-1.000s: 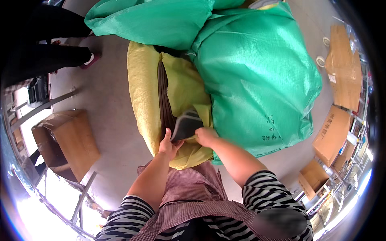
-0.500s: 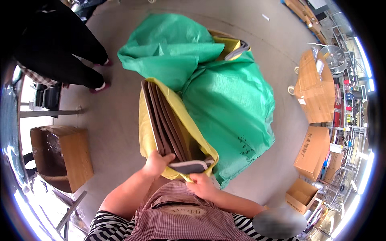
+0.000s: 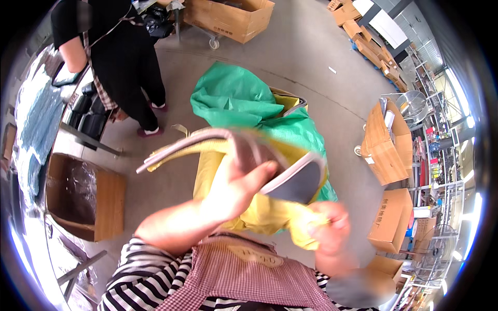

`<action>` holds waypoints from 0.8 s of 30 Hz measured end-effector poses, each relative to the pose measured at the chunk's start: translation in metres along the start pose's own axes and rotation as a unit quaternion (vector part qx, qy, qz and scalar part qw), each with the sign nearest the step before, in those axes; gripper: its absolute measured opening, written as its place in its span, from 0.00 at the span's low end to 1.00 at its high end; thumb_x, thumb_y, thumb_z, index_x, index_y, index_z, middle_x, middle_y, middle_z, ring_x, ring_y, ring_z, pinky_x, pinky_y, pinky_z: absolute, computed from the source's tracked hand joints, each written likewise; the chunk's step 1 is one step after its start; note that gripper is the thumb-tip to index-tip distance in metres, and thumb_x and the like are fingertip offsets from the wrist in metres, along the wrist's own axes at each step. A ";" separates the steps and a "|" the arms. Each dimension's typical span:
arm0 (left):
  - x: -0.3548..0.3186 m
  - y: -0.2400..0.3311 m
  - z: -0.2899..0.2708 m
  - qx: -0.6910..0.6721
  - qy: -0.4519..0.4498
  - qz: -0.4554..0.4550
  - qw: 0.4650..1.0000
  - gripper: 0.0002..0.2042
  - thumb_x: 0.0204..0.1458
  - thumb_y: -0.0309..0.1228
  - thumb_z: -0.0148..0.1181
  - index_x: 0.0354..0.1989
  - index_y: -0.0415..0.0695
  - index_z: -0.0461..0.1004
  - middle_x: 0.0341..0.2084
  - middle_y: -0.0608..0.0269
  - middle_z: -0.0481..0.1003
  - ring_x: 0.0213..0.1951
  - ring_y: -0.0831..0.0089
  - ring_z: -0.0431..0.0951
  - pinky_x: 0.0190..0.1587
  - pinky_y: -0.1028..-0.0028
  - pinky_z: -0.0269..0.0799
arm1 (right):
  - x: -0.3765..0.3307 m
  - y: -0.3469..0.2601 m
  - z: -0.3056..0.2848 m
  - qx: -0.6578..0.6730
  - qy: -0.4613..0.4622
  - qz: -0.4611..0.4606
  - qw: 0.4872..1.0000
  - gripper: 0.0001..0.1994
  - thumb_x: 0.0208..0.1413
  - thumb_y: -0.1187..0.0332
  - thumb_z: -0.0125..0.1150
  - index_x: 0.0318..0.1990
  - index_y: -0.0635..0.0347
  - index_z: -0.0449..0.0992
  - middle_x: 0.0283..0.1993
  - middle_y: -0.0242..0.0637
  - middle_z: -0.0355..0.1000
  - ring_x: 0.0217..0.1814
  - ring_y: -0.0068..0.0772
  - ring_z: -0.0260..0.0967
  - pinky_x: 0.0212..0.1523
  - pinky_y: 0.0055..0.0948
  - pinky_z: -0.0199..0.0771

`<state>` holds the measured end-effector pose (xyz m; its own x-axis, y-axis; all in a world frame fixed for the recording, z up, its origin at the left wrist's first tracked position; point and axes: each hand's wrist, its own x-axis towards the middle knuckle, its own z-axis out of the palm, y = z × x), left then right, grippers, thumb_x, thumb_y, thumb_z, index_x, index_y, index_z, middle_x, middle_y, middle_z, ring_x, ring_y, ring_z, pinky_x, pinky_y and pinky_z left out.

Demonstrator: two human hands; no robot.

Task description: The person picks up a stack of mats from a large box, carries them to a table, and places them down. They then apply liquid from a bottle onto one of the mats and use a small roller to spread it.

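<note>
My left hand [image 3: 228,194] grips a bent stack of brown mats [image 3: 298,181] with pale edging and a dark grey underside, blurred by motion. The mats curve over toward the left and stand partly out of a yellow woven sack [image 3: 267,212]. A bunched piece of that sack's rim is in the fist of my right hand [image 3: 332,228]. Just beyond stands a green woven sack [image 3: 233,96], partly hidden by the mats. Another yellow sack's opening with a grey-edged mat [image 3: 295,106] shows at the green sack's right side.
A person in black [image 3: 124,62] stands at a bench on the far left. An open carton [image 3: 109,199] sits at the left. Along the right are more cartons [image 3: 389,220], a fan [image 3: 413,106] and shelving. A wheeled carton [image 3: 228,20] stands at the back.
My left hand has lifted the mats up and bent them out of the sack. My right hand has moved right, pulling the sack's rim. The view has shifted, showing more of the person and the back.
</note>
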<state>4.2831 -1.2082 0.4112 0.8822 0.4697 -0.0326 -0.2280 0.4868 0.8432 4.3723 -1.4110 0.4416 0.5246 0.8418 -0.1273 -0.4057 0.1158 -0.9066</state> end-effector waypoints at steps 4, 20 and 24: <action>0.033 0.057 0.069 0.018 -0.112 0.185 0.976 0.07 0.57 0.24 0.60 0.39 0.41 0.69 0.28 0.72 0.71 0.31 0.82 0.70 0.34 0.77 0.68 | -0.013 -0.035 -0.011 -0.215 0.166 -0.485 0.831 0.12 0.50 0.74 0.57 0.44 0.63 0.70 0.43 0.51 0.71 0.42 0.42 0.73 0.43 0.40 0.81; 0.005 0.056 -0.024 0.080 -0.242 -0.066 0.965 0.31 0.61 0.62 0.46 0.53 0.43 0.66 0.37 0.60 0.75 0.39 0.70 0.78 0.44 0.68 0.75 | -0.025 -0.008 0.053 0.044 0.065 -0.126 0.989 0.02 0.48 0.81 0.59 0.28 0.64 0.74 0.28 0.31 0.74 0.25 0.20 0.68 0.28 0.24 0.69; -0.037 0.013 -0.058 0.186 -0.145 -0.023 0.971 0.30 0.53 0.40 0.71 0.58 0.41 0.62 0.41 0.60 0.69 0.41 0.72 0.73 0.47 0.70 0.73 | -0.015 0.043 0.054 -0.080 -0.040 -0.001 0.996 0.04 0.56 0.75 0.62 0.29 0.62 0.76 0.26 0.21 0.70 0.27 0.10 0.62 0.25 0.17 0.62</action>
<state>4.2234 -1.1764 0.3927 0.9794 0.1996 0.0318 -0.0680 0.1772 0.9818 4.3071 -1.3902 0.4264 0.4606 0.8821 -0.0990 -0.2772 0.0370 -0.9601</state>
